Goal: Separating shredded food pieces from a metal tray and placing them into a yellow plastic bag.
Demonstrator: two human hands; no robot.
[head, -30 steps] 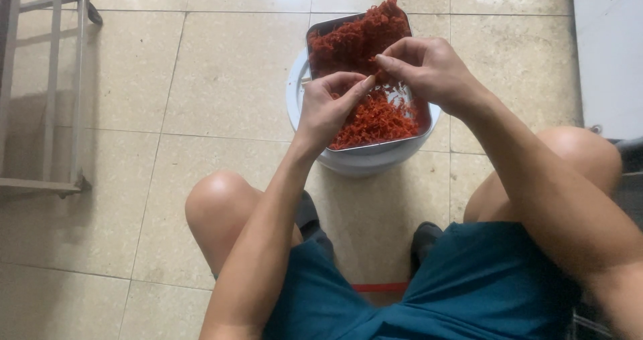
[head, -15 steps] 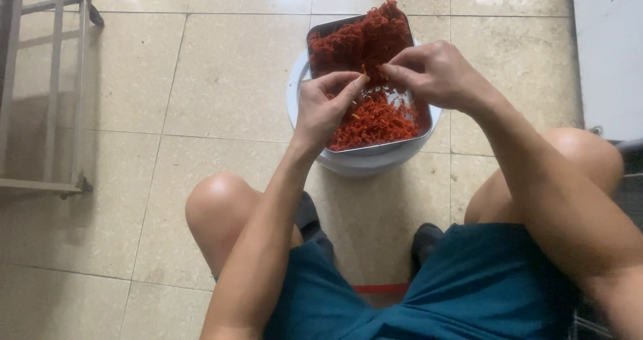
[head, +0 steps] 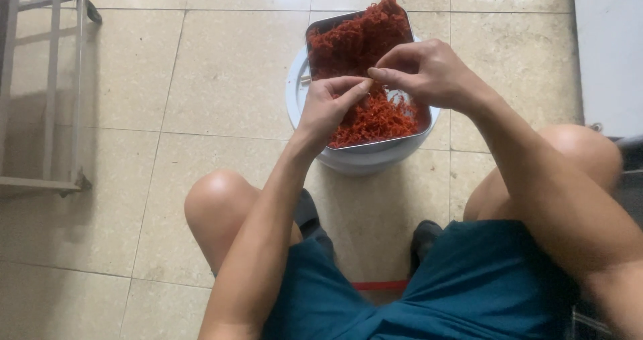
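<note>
Fingers [head: 353,89] of the left hand [head: 328,109] meet those of the right hand [head: 429,72] above a metal tray [head: 321,28], thumb and forefinger of each hand pinched nearly closed at the point where they touch. Whatever sits between the fingertips is too small to make out; at most it is a thin strand of the red shredded food [head: 375,115] heaped in the tray just beneath. The other fingers of the right hand curl loosely inward, while the left hand's are bent under its palm and rest close over the shreds.

The rectangular tray, grey and shallow with rounded corners, lies across the top of a white round bucket [head: 365,159], and its far end reaches past the bucket's rim. The shreds fill it from end to end, piled higher at the far end and looser near the hands.

The bucket stands on a beige tiled floor [head: 221,79] between the seated person's bare knees [head: 214,199], with teal shorts [head: 469,286] and two dark shoes [head: 308,213] showing at the bottom of the head view. A grey metal frame [head: 50,92] stands on the floor at the left, well apart from the bucket. A pale wall panel [head: 609,45] fills the upper right corner.
</note>
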